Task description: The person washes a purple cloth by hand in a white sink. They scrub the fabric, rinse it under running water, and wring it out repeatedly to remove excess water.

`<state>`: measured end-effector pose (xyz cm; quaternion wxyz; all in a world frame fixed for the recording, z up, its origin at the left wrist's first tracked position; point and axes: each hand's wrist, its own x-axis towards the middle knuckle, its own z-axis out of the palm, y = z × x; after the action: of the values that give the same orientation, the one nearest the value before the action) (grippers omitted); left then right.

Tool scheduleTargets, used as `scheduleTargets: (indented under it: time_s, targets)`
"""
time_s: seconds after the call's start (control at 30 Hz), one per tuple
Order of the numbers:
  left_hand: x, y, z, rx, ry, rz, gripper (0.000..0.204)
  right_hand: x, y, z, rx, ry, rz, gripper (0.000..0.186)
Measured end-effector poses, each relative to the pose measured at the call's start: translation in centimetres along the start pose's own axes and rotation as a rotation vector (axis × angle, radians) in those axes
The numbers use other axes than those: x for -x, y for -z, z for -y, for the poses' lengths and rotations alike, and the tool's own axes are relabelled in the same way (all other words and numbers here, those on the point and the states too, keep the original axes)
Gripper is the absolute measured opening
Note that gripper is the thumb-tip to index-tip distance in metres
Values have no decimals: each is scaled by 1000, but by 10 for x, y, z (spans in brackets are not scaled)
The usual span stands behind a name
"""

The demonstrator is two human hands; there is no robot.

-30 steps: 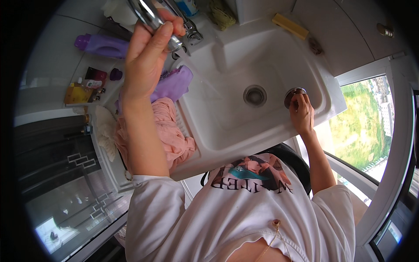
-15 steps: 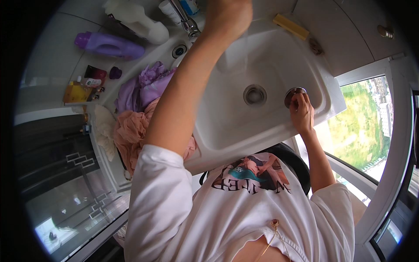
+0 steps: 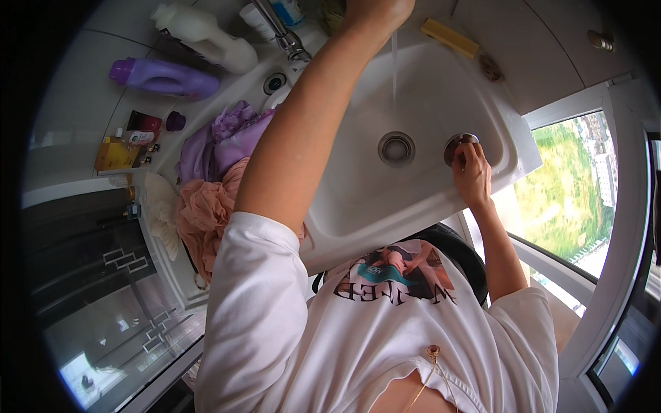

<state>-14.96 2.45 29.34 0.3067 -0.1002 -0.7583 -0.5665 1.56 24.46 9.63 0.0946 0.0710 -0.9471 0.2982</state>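
My left hand [image 3: 383, 12] is at the top edge over the white sink [image 3: 345, 213], fingers curled round something the hand hides, with a thin water stream [image 3: 394, 72] falling below it. My forearm crosses the sink's left part, partly hiding the chrome tap fitting [image 3: 292, 45]. My right hand [image 3: 471, 172] pinches a round metal stopper [image 3: 456, 143] inside the basin near its right wall. The metal drain [image 3: 396, 149] lies uncovered to its left. Crumpled lilac cloth [image 3: 200, 155] and peach cloth [image 3: 203, 213] lie on the sink's left side, beside my left arm.
A purple bottle [image 3: 169, 77], a white bottle [image 3: 206, 41] and several small containers [image 3: 141, 124] line the back-left ledge. A yellow bar [image 3: 449, 38] rests on the back-right rim. A window [image 3: 568, 193] is at right, a dark glossy panel [image 3: 93, 275] at left.
My left hand, holding a chrome tap head a second ago, has swung right and up to the far edge. A water stream now shows over the basin. My right hand has stayed on the stopper.
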Motion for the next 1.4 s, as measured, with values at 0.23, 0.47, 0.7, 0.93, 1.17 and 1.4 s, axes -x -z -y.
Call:
scheduleTargets:
  time_s: [0.23,0.47,0.7,0.93,1.17,1.4]
  targets:
    - [2,4,-1,251,198,51,19,-1,-2,0,-19,6,10,8]
    - [28,52,-11,328,123,229,13,0,-4,-1,2,36,-3,9]
    - [48,111,-20,567,264,398,12,2,-2,-5,26,44,8,10]
    - [71,117,-19,797,395,184,46,-1,4,3,20,38,-4,10]
    - [134,66,34,1072,1241,-270,24,-1,4,7,5,34,6,12]
    - [152,41,97,1245,1354,-101,29,1,-2,-1,11,45,-15,13]
